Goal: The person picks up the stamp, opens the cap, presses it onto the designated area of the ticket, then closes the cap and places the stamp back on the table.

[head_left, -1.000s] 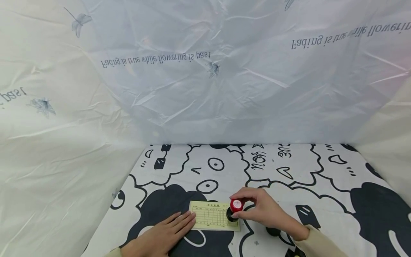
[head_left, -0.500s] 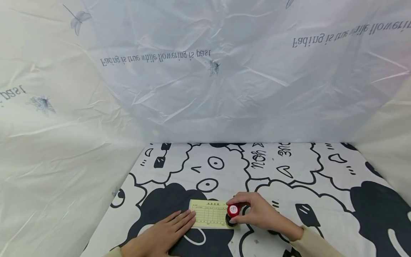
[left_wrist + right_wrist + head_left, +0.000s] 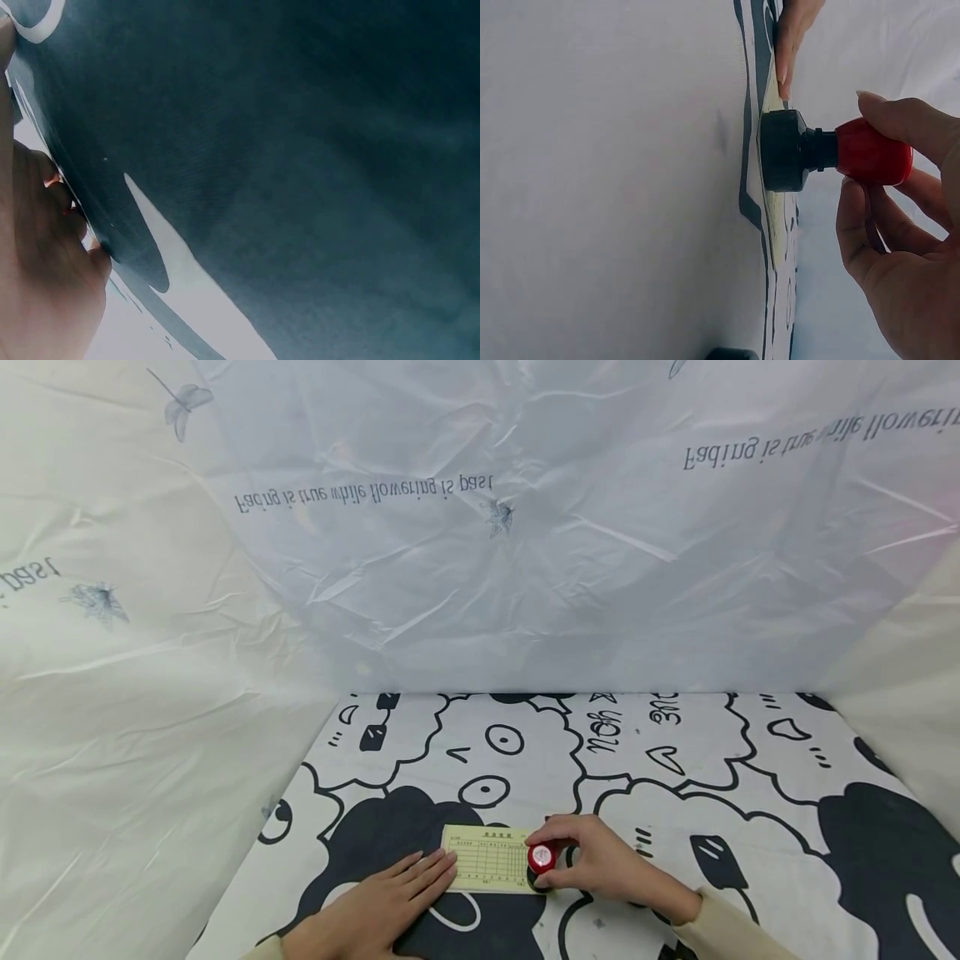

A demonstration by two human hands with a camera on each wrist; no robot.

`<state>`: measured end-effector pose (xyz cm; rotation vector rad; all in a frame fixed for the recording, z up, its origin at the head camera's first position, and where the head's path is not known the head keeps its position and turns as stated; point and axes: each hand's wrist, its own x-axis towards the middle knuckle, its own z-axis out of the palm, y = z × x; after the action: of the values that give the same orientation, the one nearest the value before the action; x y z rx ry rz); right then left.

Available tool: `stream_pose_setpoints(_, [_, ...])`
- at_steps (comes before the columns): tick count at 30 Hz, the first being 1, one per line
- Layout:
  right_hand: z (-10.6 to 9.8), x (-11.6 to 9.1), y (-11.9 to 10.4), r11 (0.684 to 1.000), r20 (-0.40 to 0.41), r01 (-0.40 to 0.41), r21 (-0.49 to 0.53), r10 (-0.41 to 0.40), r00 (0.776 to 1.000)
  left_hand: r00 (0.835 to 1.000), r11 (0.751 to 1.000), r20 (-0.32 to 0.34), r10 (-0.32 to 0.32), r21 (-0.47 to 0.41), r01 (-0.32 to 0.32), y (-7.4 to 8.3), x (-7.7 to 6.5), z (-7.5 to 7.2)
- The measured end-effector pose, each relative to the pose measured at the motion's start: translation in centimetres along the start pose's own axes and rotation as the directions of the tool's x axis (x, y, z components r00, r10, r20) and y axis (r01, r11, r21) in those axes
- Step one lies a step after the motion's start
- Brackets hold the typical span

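Note:
A yellow receipt pad [image 3: 487,864], printed with a ruled table, lies flat on the cloth. My left hand [image 3: 393,893] rests on its left end with fingers straight. At the pad's right end, my right hand [image 3: 592,864] pinches the red knob [image 3: 874,154] of a round hand stamp between thumb and fingers. The stamp's black base [image 3: 782,151] stands against the pad's face in the right wrist view; in the head view the red knob mostly covers it. In the left wrist view, the left hand [image 3: 52,255] shows at the left edge.
A black-and-white cartoon cloth [image 3: 510,768] covers the table. White printed sheeting [image 3: 480,610] rises at the back and both sides. A dark rounded object [image 3: 733,353] shows at the right wrist view's bottom edge, only partly in frame.
My right hand has shifted slightly left and toward me with the stamp, which now sits near the pad's lower right corner. The left hand and the pad stay in place.

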<state>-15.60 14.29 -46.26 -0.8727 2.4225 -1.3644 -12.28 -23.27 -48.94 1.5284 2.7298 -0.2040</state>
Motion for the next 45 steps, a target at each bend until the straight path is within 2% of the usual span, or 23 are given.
stream_pose_setpoints(8, [0.0, 0.2, -0.3, 1.0, -0.006, 0.001, -0.018, -0.001, 1.0, 1.0, 1.0, -0.009, -0.002, 0.023, 0.002, -0.1, -0.1, 0.0])
stream_pose_setpoints(14, [0.1, 0.0, -0.2, 1.0, -0.009, -0.015, -0.008, 0.015, 1.0, 1.0, 0.998, -0.008, 0.02, 0.058, -0.019, -0.2, 0.0, 0.1])
stream_pose_setpoints(21, [0.2, -0.2, -0.4, 0.998, 0.0, 0.019, -0.053, -0.019, 1.0, 1.0, 0.997, -0.012, 0.028, 0.076, -0.027, -0.1, 0.1, 0.3])
stream_pose_setpoints(28, [0.0, 0.0, -1.4, 0.995, 0.023, -0.03, -0.097, 0.032, 0.999, 1.0, 0.996, -0.02, 0.024, 0.083, -0.022, 0.0, 0.1, 0.3])
stream_pose_setpoints(37, [-0.2, 0.4, -2.2, 0.991, 0.015, -0.051, -0.12, 0.053, 0.999, 0.999, 0.995, -0.019, 0.03, 0.091, -0.028, -0.5, 0.2, -0.1])
stream_pose_setpoints(42, [0.2, 0.3, -2.4, 0.992, 0.026, -0.071, -0.1, 0.074, 0.997, 0.995, 0.987, -0.069, 0.065, 0.148, -0.055, -0.3, 0.0, 0.5])
stream_pose_setpoints(45, [0.2, 0.2, -2.4, 0.992, 0.031, -0.078, -0.095, 0.081, 0.996, 0.994, 0.981, -0.076, 0.079, 0.185, -0.064, -0.2, 0.2, 0.7])
